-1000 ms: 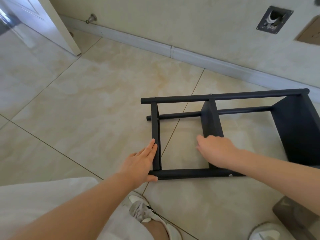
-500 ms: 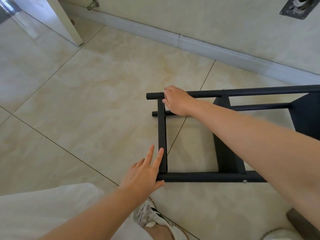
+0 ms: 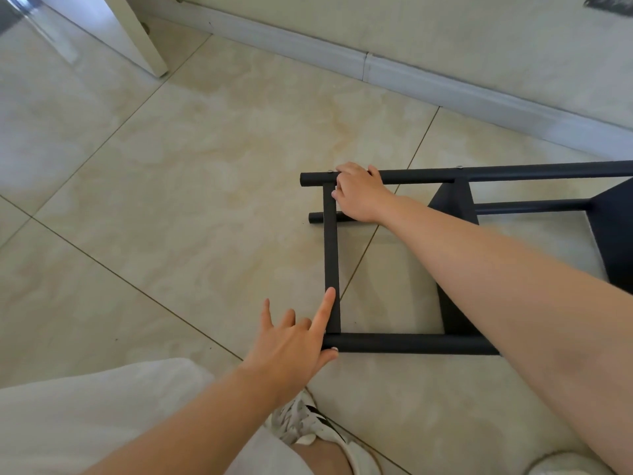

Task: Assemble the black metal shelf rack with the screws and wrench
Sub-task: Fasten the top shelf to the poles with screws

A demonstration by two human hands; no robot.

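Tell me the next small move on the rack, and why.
Probably tip the rack upright. It lies on its side on the floor. The right hand grips the far tube by the corner screw, and the left hand touches the near corner, so both ends are held.

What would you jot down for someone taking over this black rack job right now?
Left hand: open, forefinger laid along the short crossbar, thumb at the near tube end.
Right hand: grip curled over the far tube at the far-left corner.
Rack: lying on its side on the floor, with tubes, crossbar and panels joined; two screw heads show on the far tube.
Left: probably checking and tightening joints; no wrench or loose screws in view.
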